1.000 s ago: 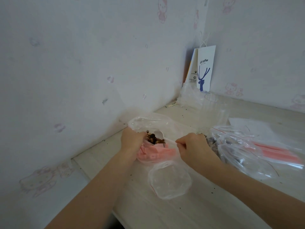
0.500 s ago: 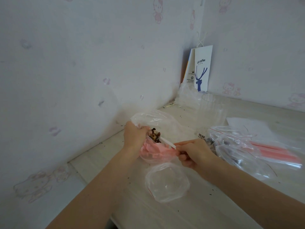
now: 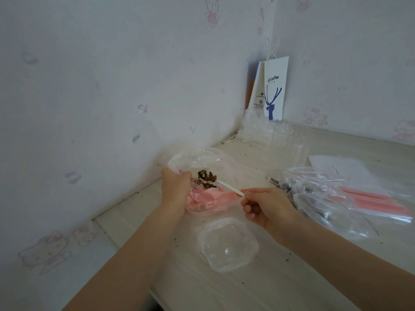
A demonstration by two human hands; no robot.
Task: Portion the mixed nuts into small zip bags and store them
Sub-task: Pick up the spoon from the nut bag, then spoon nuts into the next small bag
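Since a second ago, right hand (image 3: 267, 207) has drawn back, lifting white plastic spoon (image 3: 226, 186) heaped with brown mixed nuts (image 3: 206, 179). Left hand (image 3: 176, 187) grips clear pink-printed supply bag (image 3: 202, 176) open. Small empty zip bag (image 3: 228, 244) lies nearby; carry spoon level, tip inside its mouth.

Right hand (image 3: 267, 207) lifts spoon (image 3: 226, 186) of nuts (image 3: 206, 179); left hand (image 3: 175, 187) grips bag (image 3: 197, 158).
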